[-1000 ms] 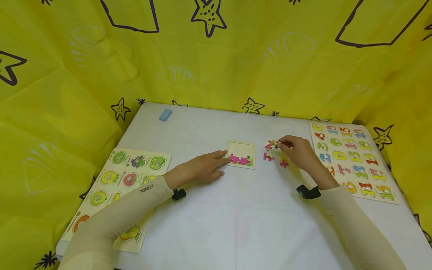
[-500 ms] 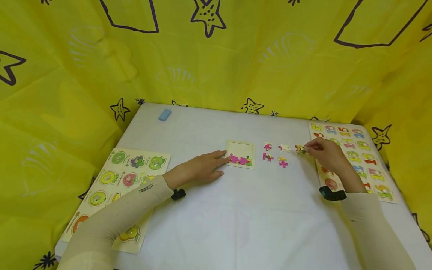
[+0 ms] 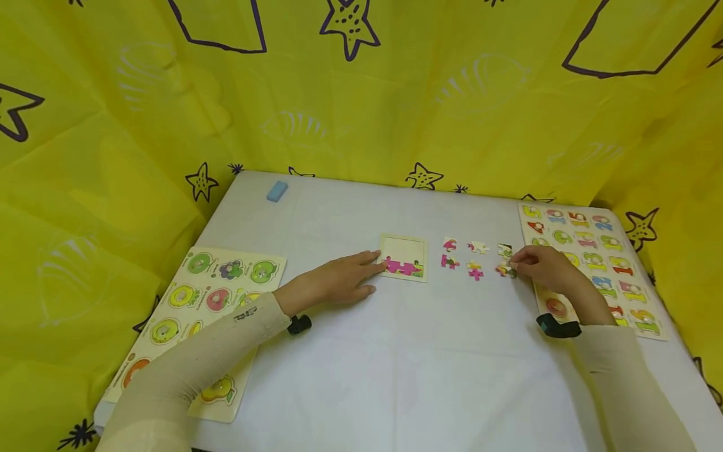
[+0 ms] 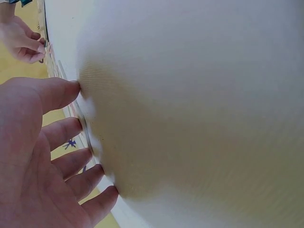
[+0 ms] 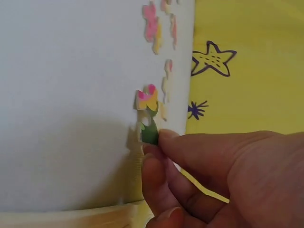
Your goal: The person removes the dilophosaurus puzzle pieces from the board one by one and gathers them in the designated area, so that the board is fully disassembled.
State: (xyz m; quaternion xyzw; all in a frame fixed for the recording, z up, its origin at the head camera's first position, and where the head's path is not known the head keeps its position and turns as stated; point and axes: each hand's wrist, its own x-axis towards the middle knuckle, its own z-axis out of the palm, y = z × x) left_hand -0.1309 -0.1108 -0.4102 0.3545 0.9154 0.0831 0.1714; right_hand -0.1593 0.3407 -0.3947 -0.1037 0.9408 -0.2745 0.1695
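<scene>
My right hand (image 3: 543,267) pinches a jigsaw piece (image 5: 148,124) between thumb and fingers. In the right wrist view that piece is green, yellow and pink, held close to the white tabletop. Just behind it lies a white and green piece (image 3: 504,250). Further left are several loose jigsaw pieces, among them a pink one (image 3: 449,262) and a pink and yellow one (image 3: 475,270). My left hand (image 3: 347,278) rests with extended fingers at the left edge of a small square puzzle tray (image 3: 403,238). Joined pink pieces (image 3: 402,267) fill the tray's near part.
A fruit puzzle board (image 3: 230,323) lies on the left, partly under my left forearm. On the right is a number puzzle board (image 3: 599,270), overlapped by my right hand. A blue block (image 3: 277,191) sits at the back left. Yellow cloth (image 3: 361,125) hangs behind the table (image 3: 395,364).
My right hand has moved right from the loose pieces, then slightly nearer. A white and green piece now lies behind the one in its fingers. My left hand has stayed at the tray.
</scene>
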